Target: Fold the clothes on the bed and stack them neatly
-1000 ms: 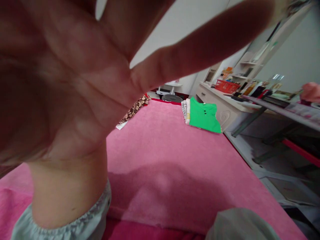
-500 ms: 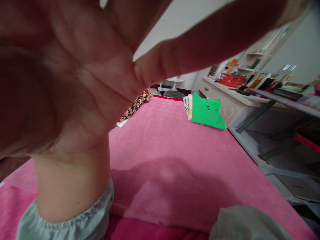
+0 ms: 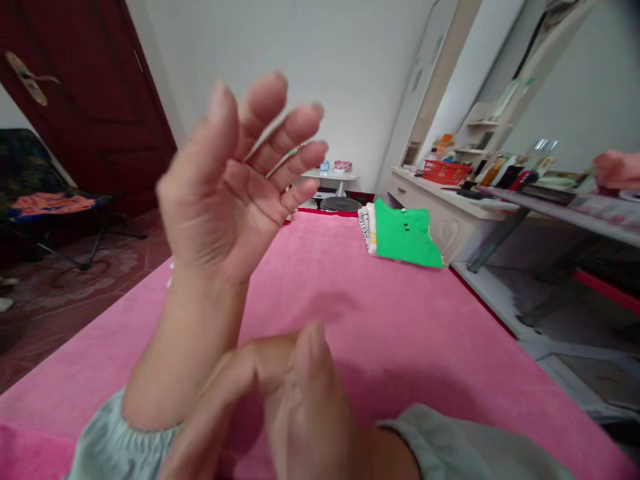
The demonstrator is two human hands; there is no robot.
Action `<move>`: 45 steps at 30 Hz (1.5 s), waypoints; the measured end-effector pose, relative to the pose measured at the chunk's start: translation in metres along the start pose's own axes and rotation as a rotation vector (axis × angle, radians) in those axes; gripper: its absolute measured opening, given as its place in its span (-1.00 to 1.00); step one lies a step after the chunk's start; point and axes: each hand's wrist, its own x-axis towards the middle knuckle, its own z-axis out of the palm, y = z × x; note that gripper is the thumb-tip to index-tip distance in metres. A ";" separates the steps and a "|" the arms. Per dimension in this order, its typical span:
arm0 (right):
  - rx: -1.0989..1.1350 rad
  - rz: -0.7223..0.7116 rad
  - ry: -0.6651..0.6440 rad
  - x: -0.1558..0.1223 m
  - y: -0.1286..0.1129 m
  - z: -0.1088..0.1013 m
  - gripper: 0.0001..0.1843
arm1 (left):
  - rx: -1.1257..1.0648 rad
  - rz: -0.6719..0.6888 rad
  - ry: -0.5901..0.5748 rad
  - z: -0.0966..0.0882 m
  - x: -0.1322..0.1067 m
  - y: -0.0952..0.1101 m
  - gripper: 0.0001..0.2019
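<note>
My left hand is raised in front of me on the left, palm showing, with its fingers stretched and apart. Nothing is in it. Lower down, my right hand reaches across in front of my left forearm, somewhat blurred. Its thumb points up and its index finger arches to the left, with space between them. No object shows in it, though its other fingers are partly hidden. Both hands are above a pink bedspread. A green folded garment lies at the far right of the bed, against a stack of white folded clothes.
Along the right stands a white dresser with a red basket and several bottles. A metal-legged table is nearer. At left are a folding chair with orange cloth and a dark red door. A small white table stands beyond the bed.
My left hand has moved away from the camera, where its palm filled the upper left. My right hand has come into view below. The view has tilted up, showing the door and chair.
</note>
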 end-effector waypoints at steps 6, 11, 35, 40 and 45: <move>-0.230 -0.182 0.551 0.051 0.014 -0.099 -0.22 | 0.261 -0.218 0.079 -0.039 0.031 -0.119 -0.63; -0.384 0.074 0.757 0.053 0.047 -0.192 -0.28 | 0.630 -0.456 0.145 -0.090 0.014 -0.215 -0.79; -0.722 0.086 0.561 0.049 0.071 -0.209 -0.69 | 1.763 -0.596 0.312 -0.275 0.044 -0.097 -0.76; -0.698 0.081 0.570 0.049 0.074 -0.211 -0.68 | 1.806 -0.493 0.389 -0.250 0.049 -0.103 -0.84; -0.607 0.072 0.579 0.051 0.066 -0.206 -0.63 | 1.553 -0.134 0.489 -0.178 0.078 -0.092 -0.87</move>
